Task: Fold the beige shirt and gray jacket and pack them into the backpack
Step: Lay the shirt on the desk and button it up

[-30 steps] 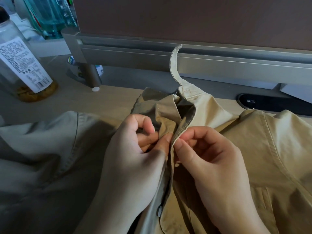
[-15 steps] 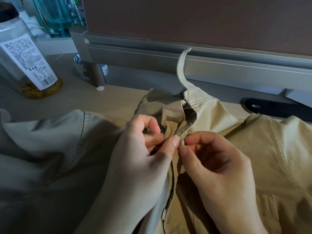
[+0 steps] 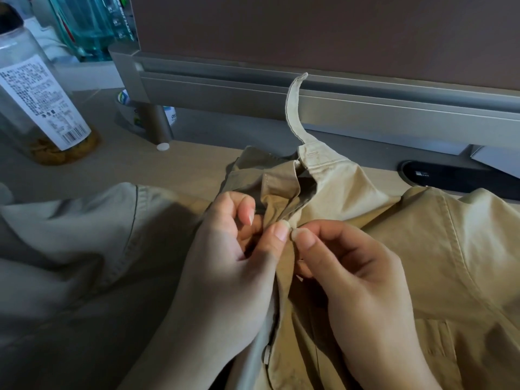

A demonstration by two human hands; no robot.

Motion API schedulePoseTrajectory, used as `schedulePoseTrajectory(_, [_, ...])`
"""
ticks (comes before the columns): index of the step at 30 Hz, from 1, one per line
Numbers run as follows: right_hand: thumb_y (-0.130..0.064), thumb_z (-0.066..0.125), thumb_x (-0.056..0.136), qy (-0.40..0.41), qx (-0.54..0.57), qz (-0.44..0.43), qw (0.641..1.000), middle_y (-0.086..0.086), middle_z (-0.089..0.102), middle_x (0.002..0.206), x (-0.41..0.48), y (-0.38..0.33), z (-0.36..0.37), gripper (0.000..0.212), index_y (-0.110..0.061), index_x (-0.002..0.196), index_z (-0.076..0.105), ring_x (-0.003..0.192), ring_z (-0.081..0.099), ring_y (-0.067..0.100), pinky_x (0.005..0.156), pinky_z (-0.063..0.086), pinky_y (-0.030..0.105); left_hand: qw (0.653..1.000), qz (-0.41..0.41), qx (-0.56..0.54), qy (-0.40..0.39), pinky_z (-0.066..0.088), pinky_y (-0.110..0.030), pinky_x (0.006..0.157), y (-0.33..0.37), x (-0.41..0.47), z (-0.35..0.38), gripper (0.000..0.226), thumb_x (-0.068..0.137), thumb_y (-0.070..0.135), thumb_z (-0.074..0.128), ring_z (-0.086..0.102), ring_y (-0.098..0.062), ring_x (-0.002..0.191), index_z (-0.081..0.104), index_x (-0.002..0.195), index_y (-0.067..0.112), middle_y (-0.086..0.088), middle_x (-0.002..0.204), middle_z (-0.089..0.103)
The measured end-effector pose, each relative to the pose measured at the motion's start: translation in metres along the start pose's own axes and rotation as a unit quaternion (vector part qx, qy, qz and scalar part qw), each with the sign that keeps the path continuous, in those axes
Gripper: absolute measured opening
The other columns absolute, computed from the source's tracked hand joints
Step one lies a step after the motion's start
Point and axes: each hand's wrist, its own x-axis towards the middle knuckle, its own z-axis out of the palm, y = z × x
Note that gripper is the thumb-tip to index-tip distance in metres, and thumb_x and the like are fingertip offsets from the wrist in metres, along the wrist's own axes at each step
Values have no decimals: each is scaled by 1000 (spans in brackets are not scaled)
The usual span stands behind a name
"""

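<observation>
The beige shirt (image 3: 422, 249) lies spread across the desk, its collar (image 3: 295, 114) standing up against the grey rail behind. My left hand (image 3: 225, 266) pinches the left edge of the front placket just below the collar. My right hand (image 3: 357, 282) pinches the facing edge, thumb tip against my left thumb tip. A small white button (image 3: 266, 354) shows lower on the placket. The shirt's left half (image 3: 70, 263) lies in shadow. No gray jacket or backpack is in view.
A clear bottle (image 3: 39, 102) with a white label stands at the far left on the desk. A grey metal rail (image 3: 365, 105) with a round leg (image 3: 157, 125) runs along the back. A black oval object (image 3: 450, 178) lies at the right.
Both hands stay pinched at the top of the placket. My right thumb and fingers have shifted slightly and meet my left thumb tip to tip. The view has drifted a little.
</observation>
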Motion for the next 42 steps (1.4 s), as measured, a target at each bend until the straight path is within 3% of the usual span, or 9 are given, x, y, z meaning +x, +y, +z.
schedulePoseTrajectory(6, [-13, 65, 85, -9, 39, 121, 992, 15, 69, 65, 4, 7, -3, 16, -6, 73, 72, 60, 62, 23, 59, 52, 33, 995, -94, -13, -13, 41, -6, 48, -4, 0, 3, 19, 74, 30, 63, 56, -2, 51, 46, 75, 24, -1, 62, 63])
schedulePoseTrajectory(12, [-26, 58, 82, 101, -284, -22, 953, -6, 62, 63, 4, 21, -5, 13, -23, 72, 65, 70, 58, 3, 59, 46, 14, 991, -79, 97, 43, 41, -15, 53, -31, -1, 9, 29, 79, 19, 73, 58, -6, 61, 47, 74, 31, 7, 74, 62])
schedulePoseTrajectory(19, [-9, 61, 84, 179, -305, -34, 935, -13, 55, 70, 4, 26, -8, 17, -25, 78, 57, 71, 54, -3, 58, 40, 5, 978, -52, 186, 80, 34, -10, 52, -46, 2, 11, 34, 79, 12, 68, 47, -1, 55, 43, 66, 31, 12, 60, 48])
schedulePoseTrajectory(23, [-16, 57, 89, -1, -404, 82, 911, -8, 56, 90, -5, -11, -10, 8, -22, 94, 57, 94, 57, 13, 74, 43, 17, 968, -143, 195, -63, 42, -21, 68, -26, 5, -5, 11, 86, 27, 65, 61, -16, 84, 55, 89, 23, 8, 83, 61])
schedulePoseTrajectory(27, [-25, 48, 93, -163, -553, 112, 809, 7, 53, 117, -76, -76, -24, 25, -16, 114, 57, 110, 51, 28, 89, 42, 31, 911, -137, 301, -247, 45, -34, 98, 31, -44, -43, 45, 89, 21, 56, 53, -22, 120, 50, 133, 22, -3, 136, 51])
schedulePoseTrajectory(30, [-19, 45, 94, -193, -584, 110, 781, 13, 60, 113, -157, -97, -26, 22, -9, 108, 59, 104, 58, 31, 78, 41, 27, 912, -115, 366, -148, 45, -27, 89, 60, -112, -69, 29, 87, 19, 55, 56, -22, 109, 62, 114, 26, 0, 123, 56])
schedulePoseTrajectory(34, [-39, 50, 95, -318, -616, 164, 702, 12, 53, 122, -249, -74, -27, 42, -11, 125, 49, 103, 57, 29, 83, 47, 34, 909, -155, 378, -86, 49, -29, 73, 73, -196, -89, 5, 85, 29, 56, 61, -18, 87, 58, 89, 30, 4, 97, 62])
schedulePoseTrajectory(37, [-36, 57, 90, -219, -563, 224, 765, 10, 51, 123, -301, -47, -35, 45, -11, 125, 43, 108, 56, 28, 84, 46, 33, 891, -208, 381, -131, 51, -31, 74, 70, -253, -95, 12, 88, 35, 57, 61, -17, 86, 57, 96, 27, 6, 98, 65])
schedulePoseTrajectory(42, [-16, 58, 87, -111, -437, 264, 852, 5, 62, 88, -322, -46, -58, 18, -8, 102, 54, 80, 60, 21, 67, 50, 30, 860, -308, 379, -148, 48, -31, 86, 52, -328, -108, 22, 89, 28, 57, 60, -20, 100, 57, 109, 18, 1, 110, 64])
